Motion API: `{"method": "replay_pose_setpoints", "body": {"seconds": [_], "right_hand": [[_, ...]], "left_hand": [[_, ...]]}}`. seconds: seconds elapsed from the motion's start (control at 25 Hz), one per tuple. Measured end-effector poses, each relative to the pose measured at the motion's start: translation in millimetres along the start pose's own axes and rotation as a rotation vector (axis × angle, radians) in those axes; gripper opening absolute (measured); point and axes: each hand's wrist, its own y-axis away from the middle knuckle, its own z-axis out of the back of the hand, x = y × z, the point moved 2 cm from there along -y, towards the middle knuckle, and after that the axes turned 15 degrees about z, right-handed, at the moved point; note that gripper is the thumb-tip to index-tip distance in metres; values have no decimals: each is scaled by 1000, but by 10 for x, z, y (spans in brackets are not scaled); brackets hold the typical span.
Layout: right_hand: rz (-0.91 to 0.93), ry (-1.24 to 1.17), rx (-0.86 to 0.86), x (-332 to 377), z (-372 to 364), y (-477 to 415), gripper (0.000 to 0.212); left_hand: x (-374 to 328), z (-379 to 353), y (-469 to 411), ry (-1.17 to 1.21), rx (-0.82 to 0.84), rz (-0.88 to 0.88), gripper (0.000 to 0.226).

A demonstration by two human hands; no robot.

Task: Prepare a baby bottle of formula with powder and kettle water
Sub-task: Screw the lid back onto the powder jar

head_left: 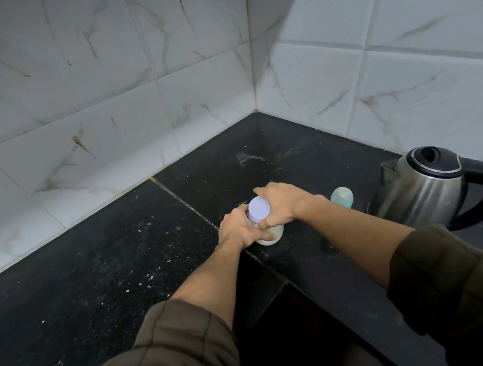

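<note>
While the person is standing at the inner corner of a black speckled stone counter [93,279], both hands are meeting on a small round clear jar [272,238] that is holding pale powder. The jar is standing upright on the counter, close to the seam between two slabs, and a flat white round lid [259,209] is sitting on top of it.

The left hand [238,229] is wrapping its fingers round the body of the jar from the left side. The right hand [283,205] is gripping the lid from the right, with the fingers curling over its far edge and the thumb lying on the near side just under it. So the two hands are very close together, both clamping on the same jar.

Beside the right wrist, a small pale teal translucent baby bottle [342,197] is standing on the counter, apart from the jar. Further right, a stainless steel electric kettle [425,189] with a black handle and black top is sitting near the wall, with its spout pointing left, toward the baby bottle.

Olive-brown sleeves [170,355] are ending near the elbows, and the forearms are showing bare. White marble-look tiles [97,79] are covering both walls behind the counter.
</note>
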Motion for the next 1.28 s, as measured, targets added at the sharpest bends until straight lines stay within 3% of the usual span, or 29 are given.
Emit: {"method": "replay_pose_setpoints", "body": {"seconds": [0.12, 0.4, 0.64, 0.8, 0.88, 1.28], "right_hand": [[38, 88, 0, -34, -3, -19, 57], [-97, 58, -96, -34, -79, -100, 56], [-86, 53, -156, -128, -15, -37, 57], [-216, -5, -299, -411, 261, 96, 61], [-301, -20, -343, -599, 395, 156, 66], [-550, -70, -317, -1287, 478, 457, 55]], "left_hand": [[9, -1, 19, 19, -4, 6, 92], [13, -52, 56, 42, -62, 23, 87], [-159, -55, 76, 75, -34, -22, 85], [-493, -44, 18, 50, -4, -112, 130], [-600, -62, -18, 29, -2, -120, 136], [-934, -183, -265, -39, -47, -159, 113]]}}
